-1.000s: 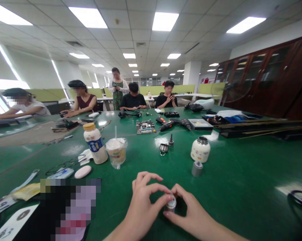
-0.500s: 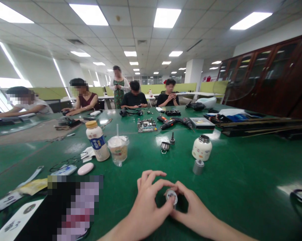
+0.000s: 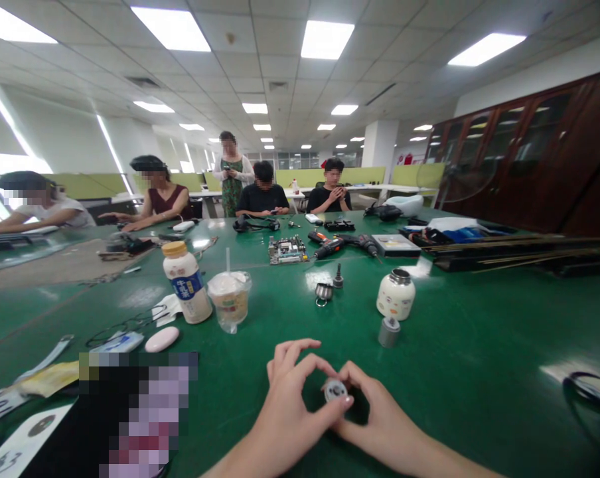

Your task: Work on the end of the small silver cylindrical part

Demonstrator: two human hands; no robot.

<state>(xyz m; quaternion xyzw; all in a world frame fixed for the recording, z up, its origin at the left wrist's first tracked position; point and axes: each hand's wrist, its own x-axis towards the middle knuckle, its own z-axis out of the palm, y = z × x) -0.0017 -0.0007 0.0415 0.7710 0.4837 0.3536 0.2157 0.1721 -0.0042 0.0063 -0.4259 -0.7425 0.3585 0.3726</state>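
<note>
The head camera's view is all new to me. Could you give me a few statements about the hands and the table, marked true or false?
1. The left hand and the right hand are both on a round metal part. True.
2. The other metal piece, near the flask, lies on its side. False: the grey metal cylinder stands upright by the cream flask.
3. The milk-tea bottle has a yellow cap. True.
4. The drink cup has no straw. False: a straw rises from the plastic cup.
5. The circuit board lies left of the power drills. True.
6. The tabletop is white. False: the table is green.
</note>
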